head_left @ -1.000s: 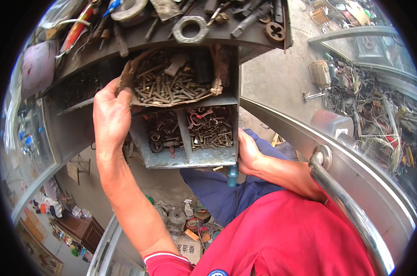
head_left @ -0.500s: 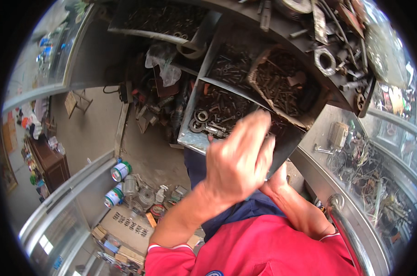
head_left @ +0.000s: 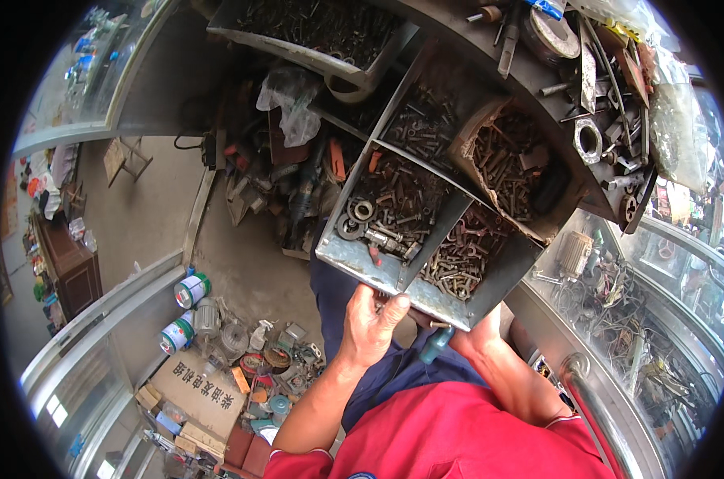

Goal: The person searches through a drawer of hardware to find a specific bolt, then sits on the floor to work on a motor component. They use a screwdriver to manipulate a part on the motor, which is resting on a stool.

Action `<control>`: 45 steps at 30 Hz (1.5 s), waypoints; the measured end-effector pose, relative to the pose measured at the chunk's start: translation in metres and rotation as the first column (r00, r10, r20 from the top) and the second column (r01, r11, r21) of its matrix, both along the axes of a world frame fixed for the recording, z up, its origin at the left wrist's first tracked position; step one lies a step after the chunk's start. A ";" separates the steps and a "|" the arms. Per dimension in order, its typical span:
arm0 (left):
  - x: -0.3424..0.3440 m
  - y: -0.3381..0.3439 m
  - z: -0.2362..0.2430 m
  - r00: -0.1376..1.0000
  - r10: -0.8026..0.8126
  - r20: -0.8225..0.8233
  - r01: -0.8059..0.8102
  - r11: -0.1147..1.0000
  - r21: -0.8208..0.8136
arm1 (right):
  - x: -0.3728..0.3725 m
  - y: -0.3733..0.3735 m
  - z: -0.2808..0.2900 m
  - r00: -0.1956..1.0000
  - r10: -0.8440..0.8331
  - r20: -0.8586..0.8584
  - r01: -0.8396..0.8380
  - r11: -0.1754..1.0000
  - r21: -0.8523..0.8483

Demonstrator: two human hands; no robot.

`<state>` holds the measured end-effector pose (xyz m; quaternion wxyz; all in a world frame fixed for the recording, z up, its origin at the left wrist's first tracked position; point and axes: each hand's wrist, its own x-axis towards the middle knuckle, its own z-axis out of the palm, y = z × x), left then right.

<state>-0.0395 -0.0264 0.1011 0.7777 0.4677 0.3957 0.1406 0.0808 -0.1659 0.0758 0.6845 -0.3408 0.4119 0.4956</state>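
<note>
My left hand grips the near edge of a grey metal drawer, thumb pressed on its front. My right hand is under its right corner, fingers mostly hidden, holding it. The drawer's compartments hold washers, bolts and small rusty fittings. A torn cardboard box of bolts sits in the back right part. A teal cylindrical object is at the drawer's front, between my hands.
A curved shelf carries metal parts, a nut and plastic bags. Another parts tray is behind the drawer. Metal-framed glass, a rail, cables and a motor are at right. Cans, cardboard and parts lie lower left.
My left hand has left the cardboard box's edge, passed over the drawer and now grips its front edge lower down. The drawer appears tilted differently and the view has swung round.
</note>
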 end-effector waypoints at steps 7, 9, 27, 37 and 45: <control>0.028 0.011 0.039 0.997 0.023 -0.075 -0.011 0.987 0.159 | 0.003 0.001 0.015 0.995 -0.036 0.089 0.029 0.997 0.072; 0.039 0.020 0.050 0.995 -0.024 -0.097 0.046 0.973 0.225 | 0.008 0.003 0.015 0.977 0.001 0.213 -0.029 0.991 0.127; 0.130 0.062 0.015 0.994 -0.110 0.007 0.105 0.966 0.236 | -0.007 -0.012 0.010 0.980 0.041 0.197 -0.051 0.998 0.045; -0.002 -0.044 -0.022 0.972 -0.185 -0.141 0.099 0.878 -0.467 | -0.018 -0.062 0.068 0.279 0.728 0.626 -0.759 0.567 -0.320; 0.051 -0.143 0.009 0.838 -0.543 -0.052 0.545 0.836 0.059 | -0.026 -0.208 0.114 -0.256 0.894 0.367 -0.414 0.242 -0.878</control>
